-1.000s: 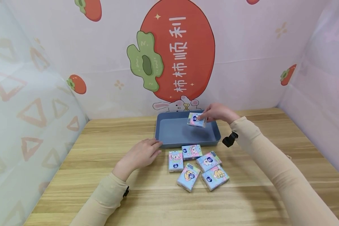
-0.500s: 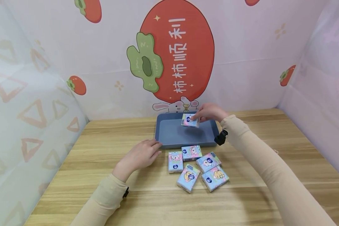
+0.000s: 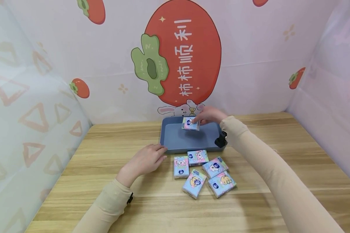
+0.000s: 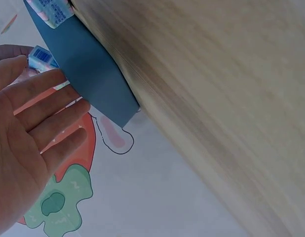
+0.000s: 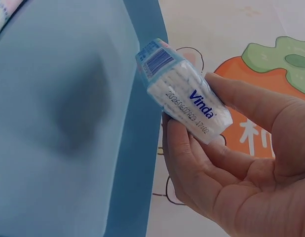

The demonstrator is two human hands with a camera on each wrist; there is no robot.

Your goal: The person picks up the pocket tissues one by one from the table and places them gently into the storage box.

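My right hand (image 3: 207, 115) pinches a small pack of tissues (image 3: 189, 123) between thumb and fingers, above the blue tray (image 3: 175, 139). In the right wrist view the pack (image 5: 187, 94) shows its side with "Vinda" lettering, held over the tray wall (image 5: 135, 148). My left hand (image 3: 145, 158) has its fingers relaxed, with the fingertips right at the tray's front left corner. The left wrist view shows that hand (image 4: 39, 118) with its fingers spread beside the tray's outer side (image 4: 95, 69).
Several tissue packs lie in front of the tray, among them an upright-lying pack (image 3: 181, 167), one along the tray front (image 3: 198, 157) and a tilted one (image 3: 194, 183). Two overlapping packs (image 3: 222, 183) lie to the right. A printed cloth wall (image 3: 110, 106) stands behind the wooden table (image 3: 105, 139).
My right hand has moved left over the tray with the tissue pack in its grip. My left hand stays at the tray corner, and the packs on the table have not moved.
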